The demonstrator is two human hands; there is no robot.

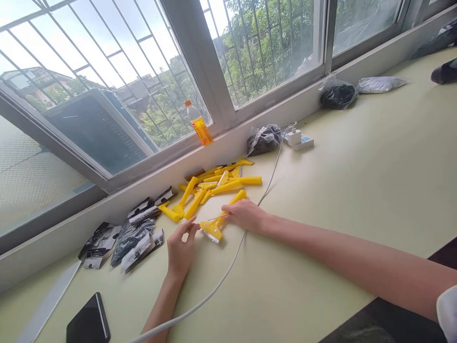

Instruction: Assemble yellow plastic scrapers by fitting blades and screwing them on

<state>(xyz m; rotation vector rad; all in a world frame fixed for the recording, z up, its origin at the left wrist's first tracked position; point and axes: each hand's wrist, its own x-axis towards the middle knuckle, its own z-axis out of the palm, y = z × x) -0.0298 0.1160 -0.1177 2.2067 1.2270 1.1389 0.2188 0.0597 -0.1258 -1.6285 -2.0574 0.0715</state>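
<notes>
A yellow scraper (212, 230) with a metal blade edge sits between my two hands, its head tilted toward me. My right hand (246, 215) is closed around its handle from the right. A thin metal rod (217, 217) also sticks out from those fingers, across the scraper's head; its other end is hidden. Thumb and forefinger of my left hand (182, 245) pinch at the left corner of the scraper's head. Just beyond lies a pile of several more yellow scrapers (214, 188).
Black-and-white packets (139, 233) lie on the left, near a black phone (89, 320). A white cable (228, 271) crosses the table by my right hand to a charger (294, 137). An orange-labelled bottle (201, 127) stands at the window; bagged dark items (264, 139) lie along the wall.
</notes>
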